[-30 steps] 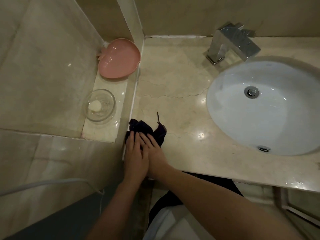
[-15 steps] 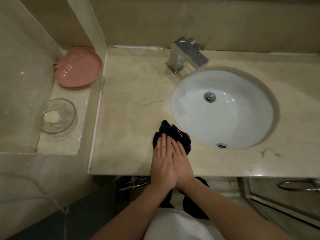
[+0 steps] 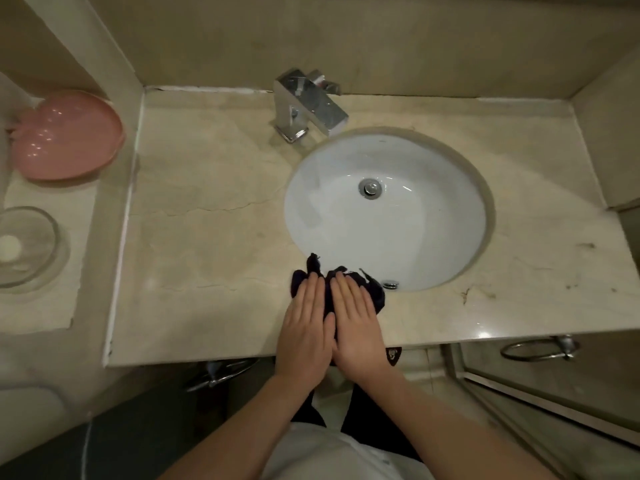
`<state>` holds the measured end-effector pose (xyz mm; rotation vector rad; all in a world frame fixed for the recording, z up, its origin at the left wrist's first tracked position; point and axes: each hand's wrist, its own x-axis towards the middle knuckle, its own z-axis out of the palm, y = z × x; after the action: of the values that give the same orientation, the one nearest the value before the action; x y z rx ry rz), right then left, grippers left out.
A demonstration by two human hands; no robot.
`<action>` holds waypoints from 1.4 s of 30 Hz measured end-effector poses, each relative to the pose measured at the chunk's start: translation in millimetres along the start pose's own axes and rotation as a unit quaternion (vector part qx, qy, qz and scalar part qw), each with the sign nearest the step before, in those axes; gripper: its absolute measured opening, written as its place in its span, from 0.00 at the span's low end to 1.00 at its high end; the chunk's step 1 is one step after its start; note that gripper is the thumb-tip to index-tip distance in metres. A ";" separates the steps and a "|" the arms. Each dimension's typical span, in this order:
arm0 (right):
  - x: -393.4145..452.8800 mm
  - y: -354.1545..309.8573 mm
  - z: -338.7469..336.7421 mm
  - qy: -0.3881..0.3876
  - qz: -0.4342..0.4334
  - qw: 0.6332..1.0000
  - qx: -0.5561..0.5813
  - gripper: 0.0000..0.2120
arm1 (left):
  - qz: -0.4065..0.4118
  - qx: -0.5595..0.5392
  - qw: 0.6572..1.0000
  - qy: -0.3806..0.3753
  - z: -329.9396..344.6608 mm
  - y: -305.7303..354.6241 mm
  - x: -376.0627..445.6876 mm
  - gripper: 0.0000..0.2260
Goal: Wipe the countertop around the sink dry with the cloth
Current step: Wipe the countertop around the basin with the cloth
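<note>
Both hands, left hand (image 3: 304,327) and right hand (image 3: 356,323), press flat with straight fingers on the dark cloth (image 3: 372,292) at the countertop's (image 3: 207,254) front edge, touching the sink's (image 3: 388,209) near rim.

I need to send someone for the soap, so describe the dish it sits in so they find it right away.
Start at the white sink and go left, past the countertop edge, to the lower side ledge. Two dishes sit there: the clear glass dish, nearer you, holds the pale round soap; the pink dish beyond it does not.
</note>
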<state>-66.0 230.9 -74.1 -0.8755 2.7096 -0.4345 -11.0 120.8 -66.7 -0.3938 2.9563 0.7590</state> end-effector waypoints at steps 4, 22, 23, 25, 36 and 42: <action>-2.2 18.5 -3.6 -0.002 -0.048 0.999 -0.014 0.28 | -0.016 0.016 1.000 0.010 6.6 18.6 1.7 0.25; -42.8 246.8 -81.8 0.012 -0.066 0.998 -0.017 0.28 | -0.012 0.006 1.000 0.010 115.8 227.2 66.0 0.25; -43.2 261.7 -88.9 0.011 -0.064 0.998 -0.023 0.28 | -0.010 0.009 1.000 0.012 120.1 241.7 73.1 0.25; -44.8 287.0 -101.3 0.007 -0.048 0.998 -0.036 0.28 | 0.010 0.031 0.999 0.006 128.8 266.1 84.9 0.26; -39.4 275.3 -109.1 0.023 0.007 1.000 -0.014 0.28 | -0.062 -0.145 0.987 -0.022 80.4 284.1 82.8 0.22; -19.4 313.0 -121.0 0.054 -0.054 0.997 -0.016 0.23 | -0.042 -0.086 0.995 0.007 76.0 259.0 68.6 0.25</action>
<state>-254.8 509.0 -71.5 -1.0386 2.7845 -0.4739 -145.0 360.7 -21.3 -0.5317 2.8753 1.0062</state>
